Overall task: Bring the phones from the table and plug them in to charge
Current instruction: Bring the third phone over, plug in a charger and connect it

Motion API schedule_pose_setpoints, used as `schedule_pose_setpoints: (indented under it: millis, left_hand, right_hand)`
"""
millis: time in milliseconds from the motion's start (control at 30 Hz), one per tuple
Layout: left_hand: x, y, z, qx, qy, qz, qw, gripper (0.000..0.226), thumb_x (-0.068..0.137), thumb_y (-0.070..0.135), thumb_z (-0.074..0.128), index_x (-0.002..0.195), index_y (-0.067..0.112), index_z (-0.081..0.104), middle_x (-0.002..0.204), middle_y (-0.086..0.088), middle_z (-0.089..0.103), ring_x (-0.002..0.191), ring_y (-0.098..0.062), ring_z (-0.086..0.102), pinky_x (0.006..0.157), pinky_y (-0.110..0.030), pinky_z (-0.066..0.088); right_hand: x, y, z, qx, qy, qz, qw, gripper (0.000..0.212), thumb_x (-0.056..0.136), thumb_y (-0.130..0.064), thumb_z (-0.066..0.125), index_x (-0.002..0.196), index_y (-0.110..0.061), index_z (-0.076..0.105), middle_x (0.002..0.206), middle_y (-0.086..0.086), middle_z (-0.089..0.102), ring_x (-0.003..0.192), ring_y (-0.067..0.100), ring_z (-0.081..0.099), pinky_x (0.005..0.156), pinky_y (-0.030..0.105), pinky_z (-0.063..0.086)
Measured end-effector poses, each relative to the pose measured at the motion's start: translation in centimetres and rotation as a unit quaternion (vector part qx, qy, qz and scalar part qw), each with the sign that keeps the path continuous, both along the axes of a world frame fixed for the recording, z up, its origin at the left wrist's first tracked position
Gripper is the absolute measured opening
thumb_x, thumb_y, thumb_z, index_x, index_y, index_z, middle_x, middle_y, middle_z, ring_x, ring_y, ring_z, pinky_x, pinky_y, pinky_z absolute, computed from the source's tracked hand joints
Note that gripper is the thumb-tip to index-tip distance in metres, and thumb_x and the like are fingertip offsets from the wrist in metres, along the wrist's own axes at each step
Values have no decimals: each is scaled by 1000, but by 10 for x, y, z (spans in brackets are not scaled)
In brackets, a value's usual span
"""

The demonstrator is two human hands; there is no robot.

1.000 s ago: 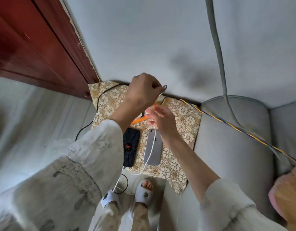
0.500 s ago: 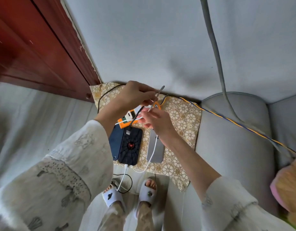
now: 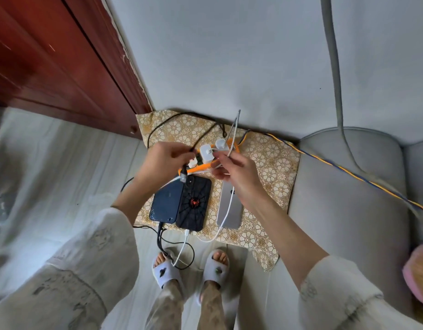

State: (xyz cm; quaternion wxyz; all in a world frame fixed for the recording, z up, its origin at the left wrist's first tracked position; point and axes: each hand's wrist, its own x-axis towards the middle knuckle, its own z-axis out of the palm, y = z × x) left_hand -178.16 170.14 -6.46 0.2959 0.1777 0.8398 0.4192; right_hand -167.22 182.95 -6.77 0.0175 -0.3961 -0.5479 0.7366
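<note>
Three phones lie side by side on a small table under a gold floral cloth [image 3: 275, 167]: a dark blue phone [image 3: 166, 203], a black phone with a red spider case [image 3: 193, 203], and a silver phone [image 3: 229, 208]. Behind them sits an orange power strip [image 3: 201, 166] with two white chargers [image 3: 207, 151]. My left hand [image 3: 162, 163] pinches a black cable [image 3: 184, 173] whose plug hangs over the strip. My right hand [image 3: 236, 172] holds a white cable [image 3: 232, 134] whose free end sticks up; it loops down over the silver phone. Cables are plugged into the blue and black phones' near ends.
A red wooden door [image 3: 50, 55] stands at left, a grey wall behind. A grey sofa arm [image 3: 348, 198] adjoins the table's right side, crossed by a yellow-blue cord [image 3: 336, 165]. My slippered feet [image 3: 189, 270] stand below amid loose cable loops.
My left hand moved down and left off the power strip, drawing the black cable with it, uncovering the strip and chargers. My right hand stayed by the strip with the white cable.
</note>
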Motion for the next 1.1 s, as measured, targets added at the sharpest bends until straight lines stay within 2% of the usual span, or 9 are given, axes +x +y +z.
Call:
schedule_pose_setpoints:
  millis: [100,200,400,467,567,667,800,967,1100]
  left_hand:
    - [-22,-2,10,97,-57,105,988,15,87,6,57,97,9,67,77,0,69,65,-8,68,68,-21,58]
    - [-35,7,8,155,-95,183,966,15,88,1,54,88,12,65,76,-4,67,64,-9,67,66,-22,59]
    - [-19,22,-41,129,-137,200,962,16,89,-4,49,95,0,62,78,-8,63,74,-14,62,72,-19,57]
    - [-16,24,-55,128,-119,191,966,16,88,-5,48,95,-2,62,80,-6,63,76,-13,62,73,-16,55]
    - [-15,26,-66,113,-86,147,979,16,89,-1,49,88,8,62,82,-3,63,87,-19,62,90,-32,51]
    - [-18,29,-68,120,-71,145,980,22,89,1,48,82,17,62,85,-1,64,96,-22,61,95,-40,48]
    - [-18,32,-69,116,-64,114,985,18,90,2,47,86,13,60,92,-8,65,98,-25,62,93,-36,48]
    - [-17,29,-74,19,27,77,997,11,88,9,55,90,16,62,90,1,64,86,-11,58,66,1,38]
    - [-18,31,-73,-24,51,36,998,9,86,10,56,89,16,62,83,0,63,80,-16,59,70,-21,44]
  right_hand:
    - [11,2,-1,12,-28,7,1000,17,92,-7,49,95,-3,65,71,8,61,60,15,55,59,22,47]
    - [20,0,-2,-9,-39,11,999,18,91,-5,48,86,-7,66,68,8,61,58,15,53,57,22,44]
    - [33,-4,-13,-33,-45,2,998,20,91,-2,48,84,-6,66,66,8,61,56,16,54,56,22,45]
    - [37,-3,-17,-33,-47,-5,998,20,91,-2,48,83,-6,66,66,9,62,57,17,54,58,24,46]
    - [41,-2,-21,-32,-56,-8,998,18,91,-2,48,88,-1,66,68,10,61,60,18,55,60,26,46]
    - [43,-2,-23,-35,-54,-13,998,18,91,-1,47,88,0,65,70,10,62,60,18,55,60,24,46]
    - [41,-1,-23,-39,-55,-19,998,19,90,-1,47,85,-2,65,71,11,61,62,19,54,62,26,46]
    - [39,1,-23,-43,-56,-21,997,21,90,-1,47,83,-7,66,71,10,61,63,18,55,63,25,47]
    - [40,1,-25,-45,-59,-23,997,21,91,-1,47,83,-7,66,71,9,61,63,18,55,62,24,47]
